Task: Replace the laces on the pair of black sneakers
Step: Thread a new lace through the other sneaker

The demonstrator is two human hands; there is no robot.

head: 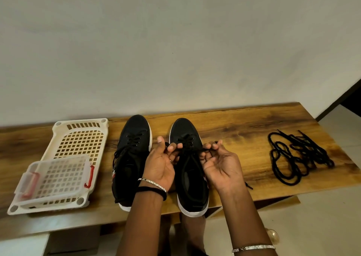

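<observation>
Left hand (162, 166) and right hand (220, 168) each pinch an end of the lace (197, 150) on the centre-right sneaker (184, 128), held apart, apparently to work the knot. Loose laces (298, 156) lie within reach at right.

We appear to be in a home: a wood-grain table (234, 130) stands against a plain pale wall (175, 41), a white plastic basket (82, 121) sits at nine o'clock, pale floor (322, 226) at four o'clock.
</observation>
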